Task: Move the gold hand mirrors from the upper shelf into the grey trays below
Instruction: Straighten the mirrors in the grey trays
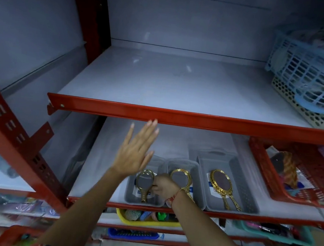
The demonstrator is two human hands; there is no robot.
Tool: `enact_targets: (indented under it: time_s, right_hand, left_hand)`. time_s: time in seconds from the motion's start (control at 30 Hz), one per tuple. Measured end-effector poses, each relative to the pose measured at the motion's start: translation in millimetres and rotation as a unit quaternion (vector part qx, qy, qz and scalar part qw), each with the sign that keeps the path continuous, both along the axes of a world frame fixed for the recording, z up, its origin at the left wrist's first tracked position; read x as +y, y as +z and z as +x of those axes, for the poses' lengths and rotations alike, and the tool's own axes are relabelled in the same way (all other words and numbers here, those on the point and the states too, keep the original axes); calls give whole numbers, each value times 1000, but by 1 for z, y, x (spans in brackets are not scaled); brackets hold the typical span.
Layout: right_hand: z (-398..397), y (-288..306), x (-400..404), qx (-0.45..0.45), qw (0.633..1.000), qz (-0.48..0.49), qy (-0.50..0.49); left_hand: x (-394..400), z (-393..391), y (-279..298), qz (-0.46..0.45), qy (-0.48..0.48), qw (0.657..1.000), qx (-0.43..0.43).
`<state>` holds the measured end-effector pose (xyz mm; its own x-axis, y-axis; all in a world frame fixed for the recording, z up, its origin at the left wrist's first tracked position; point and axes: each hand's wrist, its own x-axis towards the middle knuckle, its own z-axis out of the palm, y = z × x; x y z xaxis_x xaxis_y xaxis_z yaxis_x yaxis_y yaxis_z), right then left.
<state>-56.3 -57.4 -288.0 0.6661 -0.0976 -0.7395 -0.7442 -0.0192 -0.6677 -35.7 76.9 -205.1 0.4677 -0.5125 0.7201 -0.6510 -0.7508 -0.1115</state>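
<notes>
three grey trays (204, 166) hold gold mirrors (222, 184), labels unreadable; left hand (135, 151) spread, right hand (164, 185) grasping one.

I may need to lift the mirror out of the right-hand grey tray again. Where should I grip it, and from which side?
Probably by the handle. The gold mirror lies flat in the right grey tray, its oval head toward the back and its slim handle pointing at the tray's front edge. Come from the front and above, pinching the handle's sides; that should keep fingers off the glass and clear of the tray walls.
</notes>
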Motion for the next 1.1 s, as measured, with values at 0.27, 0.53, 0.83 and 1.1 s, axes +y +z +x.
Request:
enact_targets:
  time_s: [0.27,0.53,0.83,1.1]
  right_hand:
    - [-12,14,-15,25,998,53,12]
    - [-9,6,-7,45,997,63,11]
    - [-2,4,-5,16,999,47,10]
    - [-2,-1,3,37,996,-26,81]
  left_hand:
    - [-26,-62,-77,-330,193,701,602]
    - [-28,-44,-92,-423,222,555,681]
    - [-26,-32,-116,-450,202,534,687]
    - [-24,-29,-124,-473,212,503,691]
